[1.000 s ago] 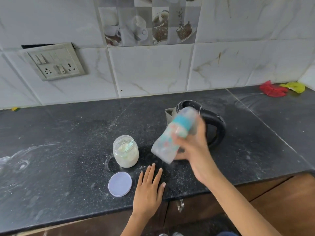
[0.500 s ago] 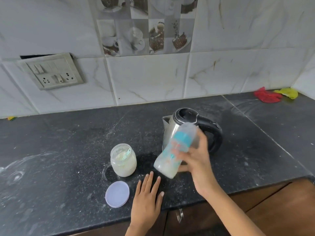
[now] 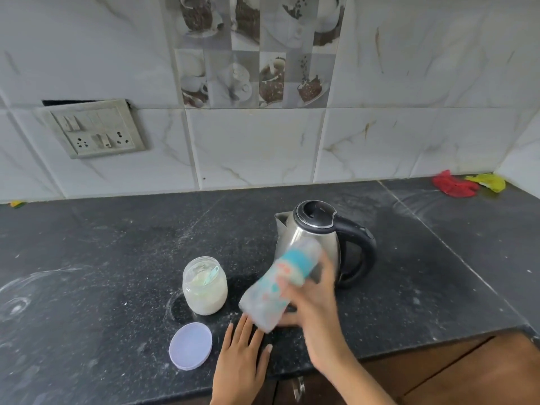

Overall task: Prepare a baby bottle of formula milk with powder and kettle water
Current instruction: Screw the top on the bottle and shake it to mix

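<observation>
Gripping: right hand [image 3: 314, 299] curled round baby bottle [image 3: 279, 283], tilted, teal collar toward 1 o'clock, blurred, held above countertop [image 3: 102, 258].
Resting: left hand [image 3: 242, 361] flat on countertop, fingers straight, holding nothing.
Kettle [image 3: 315, 244]: at 1 o'clock from bottle, just behind it.
Powder jar [image 3: 204, 285]: open, at 9 o'clock from bottle, scoop [image 3: 211, 274] inside.
Lid [image 3: 190, 349]: flat at 6 o'clock from jar.

Shiny brushed-metal kettle [image 3: 306, 247] with glossy black plastic handle; clear plastic baby bottle [image 3: 274, 290]; transparent jar [image 3: 204, 285]; matt plastic lid [image 3: 190, 349]; speckled dark stone desk [image 3: 102, 258]; glossy marbled wall tiles [image 3: 254, 147]
</observation>
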A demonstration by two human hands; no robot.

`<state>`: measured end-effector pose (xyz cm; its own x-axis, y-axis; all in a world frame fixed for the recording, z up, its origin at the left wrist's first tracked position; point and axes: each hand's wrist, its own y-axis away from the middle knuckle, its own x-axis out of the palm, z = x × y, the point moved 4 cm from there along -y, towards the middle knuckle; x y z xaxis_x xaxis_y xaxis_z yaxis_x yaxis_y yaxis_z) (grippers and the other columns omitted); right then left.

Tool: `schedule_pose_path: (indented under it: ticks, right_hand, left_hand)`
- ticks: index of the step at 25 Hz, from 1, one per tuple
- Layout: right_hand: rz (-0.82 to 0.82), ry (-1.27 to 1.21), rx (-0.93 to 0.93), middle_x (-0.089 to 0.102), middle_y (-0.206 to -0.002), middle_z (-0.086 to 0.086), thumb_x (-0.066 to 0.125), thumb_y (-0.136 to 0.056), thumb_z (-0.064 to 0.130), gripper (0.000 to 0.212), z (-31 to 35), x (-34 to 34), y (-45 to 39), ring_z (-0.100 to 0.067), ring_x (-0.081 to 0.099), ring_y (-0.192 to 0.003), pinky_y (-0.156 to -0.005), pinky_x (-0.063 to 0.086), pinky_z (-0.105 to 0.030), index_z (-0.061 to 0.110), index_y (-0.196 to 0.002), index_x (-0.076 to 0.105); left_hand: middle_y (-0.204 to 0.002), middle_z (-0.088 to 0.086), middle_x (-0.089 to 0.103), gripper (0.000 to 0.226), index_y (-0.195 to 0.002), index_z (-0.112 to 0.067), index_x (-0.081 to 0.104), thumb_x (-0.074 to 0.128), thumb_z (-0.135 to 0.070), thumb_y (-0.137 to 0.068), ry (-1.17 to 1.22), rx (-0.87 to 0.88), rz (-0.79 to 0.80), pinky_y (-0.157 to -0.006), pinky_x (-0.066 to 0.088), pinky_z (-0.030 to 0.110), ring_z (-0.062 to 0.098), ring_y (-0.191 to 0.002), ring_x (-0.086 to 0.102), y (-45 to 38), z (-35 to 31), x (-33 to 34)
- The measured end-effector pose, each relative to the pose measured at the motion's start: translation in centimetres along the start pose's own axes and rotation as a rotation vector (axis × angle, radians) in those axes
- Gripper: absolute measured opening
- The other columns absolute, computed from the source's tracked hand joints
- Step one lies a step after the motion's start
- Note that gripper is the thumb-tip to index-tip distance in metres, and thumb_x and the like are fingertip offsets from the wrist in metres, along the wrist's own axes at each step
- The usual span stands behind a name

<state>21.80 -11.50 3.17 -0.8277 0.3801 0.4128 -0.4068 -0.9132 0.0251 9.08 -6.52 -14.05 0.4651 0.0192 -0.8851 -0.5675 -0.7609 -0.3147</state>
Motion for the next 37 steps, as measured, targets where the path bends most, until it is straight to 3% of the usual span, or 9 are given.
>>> schedule_pose_path:
  ticks: [2,6,11,15,20,25,29,33,37]
  right_hand:
    - [0.099,0.055,0.044,0.072,-0.111,-0.003,0.081,-0.068,0.011,0.089,0.0,0.7,0.7,-0.028,0.07,-0.102,-0.063,0.06,-0.043,0.039,-0.139,0.035]
    - [-0.217,-0.224,-0.142,0.069,-0.118,-0.001,0.072,-0.083,0.009,0.072,2.8,-2.5,-1.8,-0.027,0.069,-0.105,-0.068,0.06,-0.051,0.041,-0.139,0.039]
    - [0.106,0.03,0.046,0.072,-0.113,-0.003,0.08,-0.067,0.014,0.088,-0.5,0.4,0.8,-0.028,0.071,-0.1,-0.064,0.059,-0.043,0.039,-0.14,0.038]
    - [-0.271,-0.321,-0.152,0.064,-0.126,-0.005,0.073,-0.078,0.024,0.071,2.6,-3.5,-1.6,-0.022,0.071,-0.1,-0.067,0.06,-0.047,0.038,-0.14,0.041]
    - [0.095,0.083,0.088,0.073,-0.112,-0.004,0.084,-0.066,0.018,0.085,-1.3,-0.3,1.1,-0.029,0.07,-0.102,-0.065,0.06,-0.047,0.04,-0.137,0.042]
    - [-0.284,-0.238,-0.127,0.066,-0.122,-0.005,0.076,-0.076,0.014,0.078,1.4,-3.8,-1.2,-0.027,0.069,-0.104,-0.068,0.059,-0.049,0.039,-0.14,0.038]
    - [0.14,0.026,0.036,0.07,-0.114,-0.011,0.08,-0.07,0.006,0.083,-1.1,0.3,1.8,-0.03,0.07,-0.101,-0.064,0.06,-0.041,0.035,-0.138,0.04]
    - [-0.229,-0.187,-0.099,0.067,-0.12,-0.007,0.078,-0.076,0.014,0.074,2.4,-3.6,-1.3,-0.026,0.071,-0.099,-0.067,0.06,-0.049,0.035,-0.137,0.042]
    - [0.049,0.0,0.011,0.071,-0.114,-0.004,0.076,-0.074,0.011,0.08,-0.7,0.2,1.2,-0.03,0.07,-0.103,-0.064,0.061,-0.045,0.036,-0.139,0.036]
  left_hand:
    - [-0.138,-0.004,0.042,0.046,-0.134,-0.023,0.041,0.04,-0.041,-0.092,0.011,0.034,-0.028,-0.111,0.017,0.031,0.022,-0.127,0.045,-0.1,-0.2,-0.3]
    - [-0.15,0.001,0.034,0.05,-0.138,-0.027,0.044,0.031,-0.048,-0.095,-0.053,-0.049,0.056,-0.112,0.018,0.034,0.019,-0.137,0.034,0.1,0.4,0.9]
    - [-0.14,-0.003,0.043,0.045,-0.133,-0.022,0.048,0.045,-0.038,-0.091,0.017,0.039,-0.025,-0.109,0.025,0.035,0.024,-0.128,0.046,0.0,0.2,0.2]
    - [-0.151,0.001,0.032,0.051,-0.139,-0.025,0.042,0.031,-0.047,-0.095,-0.037,-0.033,0.043,-0.112,0.017,0.035,0.019,-0.139,0.031,0.1,0.4,0.8]
    - [-0.144,0.0,0.039,0.061,-0.144,-0.026,0.03,0.048,-0.035,-0.086,0.03,0.076,-0.019,-0.111,0.02,0.036,0.027,-0.129,0.043,0.1,0.0,0.1]
    - [-0.151,0.0,0.03,0.051,-0.139,-0.025,0.042,0.032,-0.047,-0.094,-0.007,-0.051,0.079,-0.113,0.016,0.033,0.02,-0.139,0.031,0.2,0.4,0.7]
    - [-0.152,-0.015,0.025,0.046,-0.132,-0.022,0.045,0.044,-0.036,-0.088,0.063,0.074,-0.022,-0.112,0.017,0.028,0.026,-0.125,0.043,0.1,0.0,0.0]
    - [-0.149,-0.001,0.035,0.053,-0.137,-0.024,0.045,0.023,-0.05,-0.096,-0.045,-0.045,0.082,-0.11,0.021,0.035,0.022,-0.136,0.036,0.0,0.3,0.6]
    - [-0.14,0.002,0.048,0.047,-0.13,-0.019,0.054,0.039,-0.042,-0.092,0.033,-0.004,0.05,-0.105,0.031,0.041,0.028,-0.129,0.045,-0.2,0.1,0.0]
